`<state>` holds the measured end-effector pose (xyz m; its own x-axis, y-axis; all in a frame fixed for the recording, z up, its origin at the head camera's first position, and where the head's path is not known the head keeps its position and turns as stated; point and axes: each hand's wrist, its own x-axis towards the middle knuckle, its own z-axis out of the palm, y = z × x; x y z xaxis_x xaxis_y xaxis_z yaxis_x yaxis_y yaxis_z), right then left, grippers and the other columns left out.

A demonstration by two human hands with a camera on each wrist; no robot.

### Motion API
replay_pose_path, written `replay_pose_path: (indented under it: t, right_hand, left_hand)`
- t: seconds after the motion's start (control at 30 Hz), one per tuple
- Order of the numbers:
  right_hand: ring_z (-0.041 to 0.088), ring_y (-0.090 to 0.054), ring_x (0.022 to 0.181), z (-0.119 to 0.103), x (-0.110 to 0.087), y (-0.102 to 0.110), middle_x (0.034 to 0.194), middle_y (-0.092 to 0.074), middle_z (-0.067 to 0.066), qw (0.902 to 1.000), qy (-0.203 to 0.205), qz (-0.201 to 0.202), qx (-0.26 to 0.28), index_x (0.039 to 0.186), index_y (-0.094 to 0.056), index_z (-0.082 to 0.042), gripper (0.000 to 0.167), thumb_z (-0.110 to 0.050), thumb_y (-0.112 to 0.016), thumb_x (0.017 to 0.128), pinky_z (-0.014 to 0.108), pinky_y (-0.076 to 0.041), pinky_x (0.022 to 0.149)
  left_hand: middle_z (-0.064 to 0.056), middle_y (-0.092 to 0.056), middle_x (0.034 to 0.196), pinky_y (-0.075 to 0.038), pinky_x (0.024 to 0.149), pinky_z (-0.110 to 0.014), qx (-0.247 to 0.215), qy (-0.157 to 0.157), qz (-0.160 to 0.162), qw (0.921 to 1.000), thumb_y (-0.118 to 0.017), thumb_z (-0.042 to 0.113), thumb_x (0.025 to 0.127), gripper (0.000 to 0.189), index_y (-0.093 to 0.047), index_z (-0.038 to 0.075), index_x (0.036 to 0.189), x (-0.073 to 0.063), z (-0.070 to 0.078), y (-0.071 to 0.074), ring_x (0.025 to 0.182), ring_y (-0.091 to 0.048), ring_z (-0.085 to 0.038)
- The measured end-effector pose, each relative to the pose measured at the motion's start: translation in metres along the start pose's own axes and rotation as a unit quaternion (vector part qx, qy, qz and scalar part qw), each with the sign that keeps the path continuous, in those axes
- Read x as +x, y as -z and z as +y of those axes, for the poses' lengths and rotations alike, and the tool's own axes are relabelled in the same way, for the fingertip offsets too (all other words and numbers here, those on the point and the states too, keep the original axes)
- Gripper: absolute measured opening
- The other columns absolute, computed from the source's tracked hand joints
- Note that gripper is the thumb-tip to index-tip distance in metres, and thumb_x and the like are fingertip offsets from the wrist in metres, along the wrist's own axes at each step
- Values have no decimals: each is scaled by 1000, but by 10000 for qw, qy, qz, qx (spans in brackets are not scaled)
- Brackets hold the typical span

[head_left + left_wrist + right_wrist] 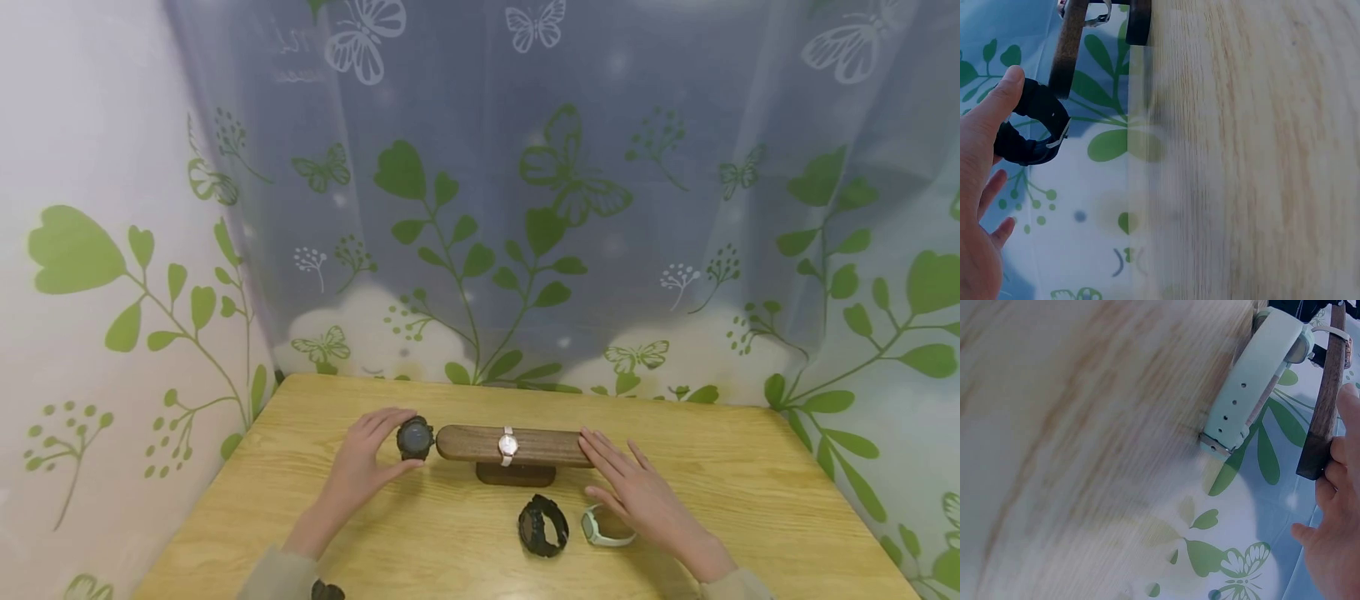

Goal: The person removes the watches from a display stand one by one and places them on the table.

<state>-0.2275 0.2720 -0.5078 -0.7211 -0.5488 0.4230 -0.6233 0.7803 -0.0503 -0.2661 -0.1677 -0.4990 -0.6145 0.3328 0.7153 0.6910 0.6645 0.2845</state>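
A black watch [416, 437] is pinched between the thumb and fingers of my left hand [360, 458], right at the left end of a wooden watch stand [465, 443]. Its closed strap loop [1054, 119] shows from the side in the left wrist view. Around the middle of the stand's bar sits a small watch with a white strap [508, 446]. My right hand [645, 500] rests its fairly straight fingers on the bar's right end, with the thumb lower down. In the right wrist view those fingers lie at the dark bar end [1315, 453].
Before the stand, on the wooden table [420, 542], another black watch [542, 527] stands on its side. Right of it, under my right hand, is a mint-green watch [609, 533]. A dark object [327, 590] lies near my left sleeve. Patterned curtains [480, 250] surround the table.
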Motion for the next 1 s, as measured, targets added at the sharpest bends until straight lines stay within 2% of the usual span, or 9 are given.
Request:
replay_pose_path:
  t: [0.27,0.6,0.8,1.0]
  right_hand:
    - [34,-40,144,1,0,-1,163,-35,11,10000,38,28,-40,157,-35,-6,72,-36,-64,99,28,13,122]
    - [33,-40,144,0,0,0,163,-35,11,10000,34,52,19,157,-36,-6,72,-35,-66,98,26,14,121]
    - [34,-41,144,-1,1,1,162,-36,11,10000,36,45,-1,157,-37,-6,71,-37,-64,98,26,14,121]
    - [34,-41,144,0,1,0,162,-36,12,10000,40,44,-43,156,-37,-5,70,-38,-62,99,29,12,122]
  left_hand:
    - [-6,-67,125,-53,95,-55,236,-213,-183,9993,-97,33,63,77,-66,15,131,-10,6,4,115,-61,-31]
    - [2,-68,122,-55,91,-52,23,-292,-427,9987,-98,36,62,75,-68,18,128,-24,22,-1,111,-63,-22]
    - [6,-68,122,-56,92,-48,-49,-247,-795,9965,-95,44,63,74,-68,22,128,-28,33,-6,111,-63,-17]
    - [6,-68,123,-55,95,-47,-35,-291,-1295,9911,-91,50,67,73,-67,22,130,-24,47,-10,110,-64,-16]
